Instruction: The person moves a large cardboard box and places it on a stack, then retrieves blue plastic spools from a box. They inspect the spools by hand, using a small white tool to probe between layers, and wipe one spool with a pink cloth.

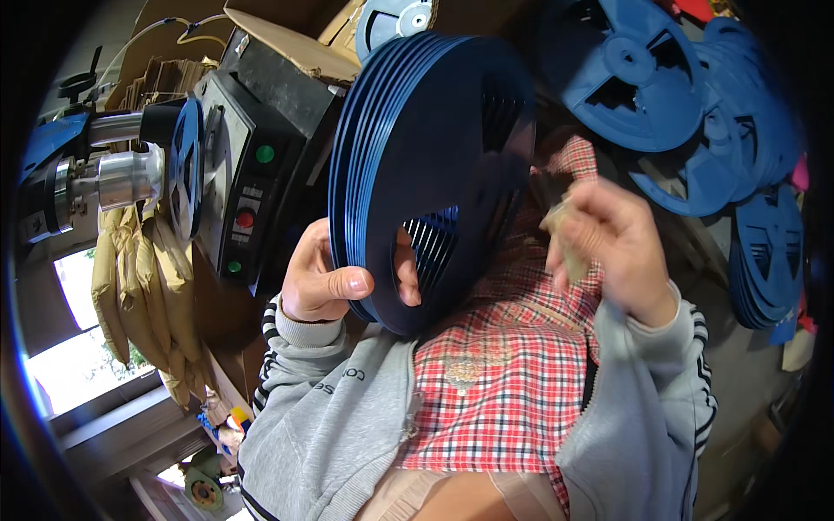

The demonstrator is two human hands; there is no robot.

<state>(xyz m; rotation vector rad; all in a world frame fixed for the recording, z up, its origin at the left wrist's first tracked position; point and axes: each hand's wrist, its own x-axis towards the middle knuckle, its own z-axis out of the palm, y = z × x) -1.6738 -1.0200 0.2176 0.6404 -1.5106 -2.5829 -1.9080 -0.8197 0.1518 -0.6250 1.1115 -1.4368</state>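
Note:
A thick stack of dark blue plastic reel discs [434,156] stands on edge in front of me, cut-out windows showing through the nearest one. My left hand [323,280] grips its lower left rim, with the thumb outside and the fingers showing through a window. To the right of the stack, apart from it, my right hand [617,247] is closed in a pinch. Between its fingers is a small crumpled tan scrap [571,252], blurred, whose material I cannot make out.
A black machine [252,187] with green and red buttons stands at the left, a blue disc [186,169] upright beside it. More blue reel discs [630,69] pile up at the right. Brown paper bundles [143,286] hang at the left, and an open cardboard box [295,43] lies behind.

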